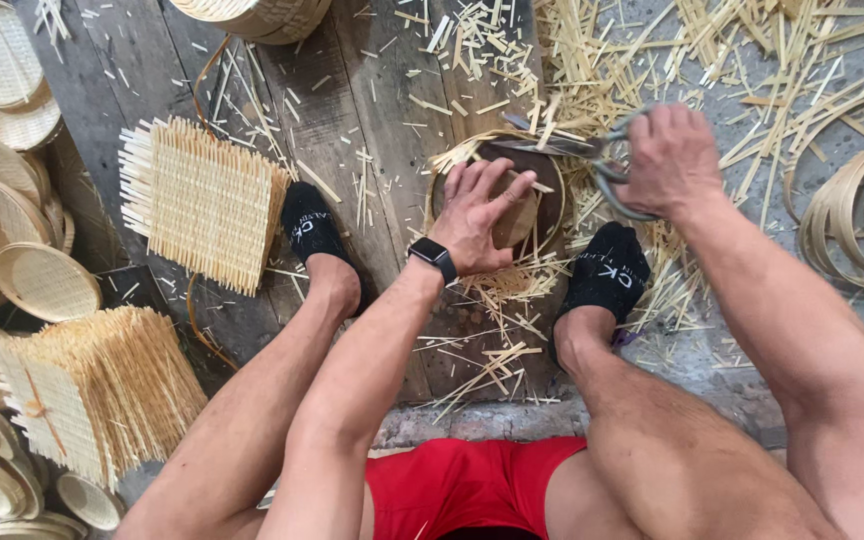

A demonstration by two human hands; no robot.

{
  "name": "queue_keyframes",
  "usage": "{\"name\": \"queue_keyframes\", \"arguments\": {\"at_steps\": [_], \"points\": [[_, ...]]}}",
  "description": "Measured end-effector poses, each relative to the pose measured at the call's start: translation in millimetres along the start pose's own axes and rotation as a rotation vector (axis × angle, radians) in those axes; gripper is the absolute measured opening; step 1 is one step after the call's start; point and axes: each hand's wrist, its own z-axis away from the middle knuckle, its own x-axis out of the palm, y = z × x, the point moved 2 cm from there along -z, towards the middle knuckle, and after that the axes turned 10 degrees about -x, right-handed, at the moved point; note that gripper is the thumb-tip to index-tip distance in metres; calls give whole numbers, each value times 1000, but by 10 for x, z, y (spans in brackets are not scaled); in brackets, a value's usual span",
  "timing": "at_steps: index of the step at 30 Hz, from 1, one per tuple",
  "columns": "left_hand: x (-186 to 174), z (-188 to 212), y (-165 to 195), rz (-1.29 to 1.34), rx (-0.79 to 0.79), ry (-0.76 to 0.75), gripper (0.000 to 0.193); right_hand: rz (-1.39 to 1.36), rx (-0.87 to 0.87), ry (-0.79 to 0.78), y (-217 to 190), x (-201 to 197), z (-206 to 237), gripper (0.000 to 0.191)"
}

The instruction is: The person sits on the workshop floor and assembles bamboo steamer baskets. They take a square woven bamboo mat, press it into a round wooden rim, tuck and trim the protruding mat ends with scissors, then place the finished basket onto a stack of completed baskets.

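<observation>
My left hand [480, 212], a black watch on its wrist, presses flat with spread fingers on a round bamboo piece [512, 215] inside a thin bamboo ring [558, 205] on the plank floor. My right hand [668, 158] grips the handles of large metal shears [592, 152], whose blades lie at the ring's far edge among cut strips. My two feet in black socks sit on either side of the ring.
A square woven bamboo mat [202, 200] lies at the left, a stack of such mats [92, 390] nearer me. Round woven lids [12, 230] pile along the left edge. Bamboo hoops [852, 215] lie at the right. Loose offcuts [592, 60] cover the floor ahead.
</observation>
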Motion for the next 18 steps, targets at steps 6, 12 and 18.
{"name": "queue_keyframes", "arguments": {"at_steps": [6, 12, 18], "points": [[-54, 19, 55, -92, 55, 112, 118, -78, 8, -269, -69, 94, -118, 31], [393, 115, 344, 158, -633, 578, 126, -149, 19, 36, -20, 23, 17, 39], [458, 109, 272, 132, -576, 475, 121, -105, 46, 130, -173, -25, -68, 64]]}}
